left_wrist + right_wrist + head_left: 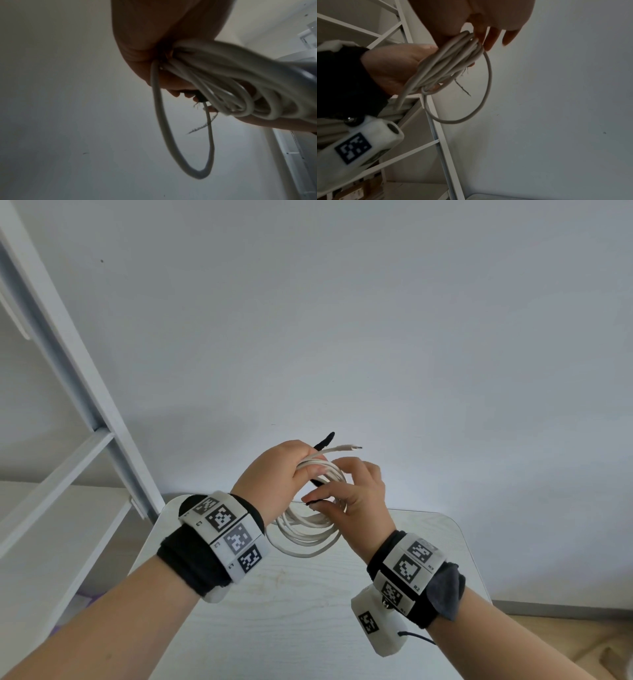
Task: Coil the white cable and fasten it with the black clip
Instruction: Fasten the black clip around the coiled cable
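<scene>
My left hand (303,470) grips the coiled white cable (308,537) at its top, above the table. Its loops hang down below the hand, and the plug end (352,447) sticks out to the right. The black clip, a soft strap (324,440), pokes up behind the left fingers and runs down across the bundle. My right hand (317,498) pinches the strap's lower end between thumb and fingers, right beside the coil. In the left wrist view the cable bundle (223,83) leaves the palm. In the right wrist view the left hand (393,67) clasps the cable (447,65).
A small white wooden table (308,621) lies below both hands. A white shelf frame (85,392) stands to the left against the plain wall. Wooden floor (555,631) shows at the lower right.
</scene>
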